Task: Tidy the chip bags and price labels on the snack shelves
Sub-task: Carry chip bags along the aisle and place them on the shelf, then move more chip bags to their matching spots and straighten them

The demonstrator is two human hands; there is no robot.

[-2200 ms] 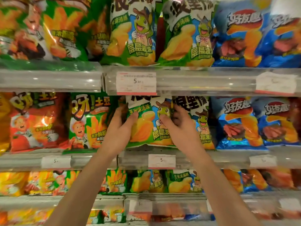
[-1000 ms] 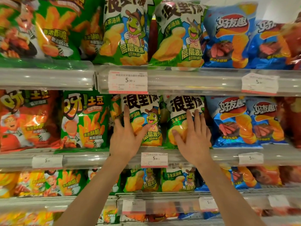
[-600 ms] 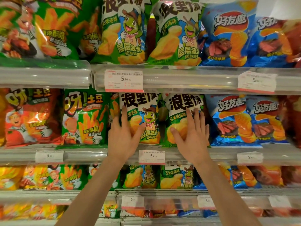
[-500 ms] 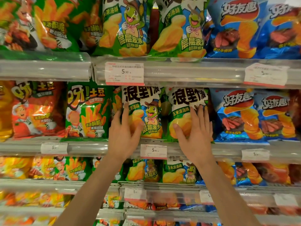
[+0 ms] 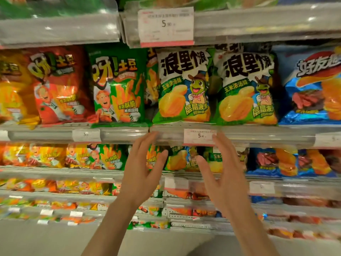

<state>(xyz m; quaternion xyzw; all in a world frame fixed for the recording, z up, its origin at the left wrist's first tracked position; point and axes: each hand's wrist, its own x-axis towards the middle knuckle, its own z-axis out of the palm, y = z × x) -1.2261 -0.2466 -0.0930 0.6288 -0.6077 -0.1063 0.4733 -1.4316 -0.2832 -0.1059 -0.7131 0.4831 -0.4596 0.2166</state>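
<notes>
Both hands, left (image 5: pixel 140 169) and right (image 5: pixel 224 174), now off the green chip bags (image 5: pixel 184 85), lower, open, empty.

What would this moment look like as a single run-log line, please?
left hand: open, holding nothing | right hand: open, fingertips by price label | two frog-mascot chip bags: upright, side by side

— How is my feed?
— Bright, warm, even. I see glare on the clear shelf rail (image 5: pixel 60 28) and foil bags.
— Sharpness?
— Lower shelves (image 5: pixel 55 206) smear with blur; edges bow from the wide lens.
</notes>
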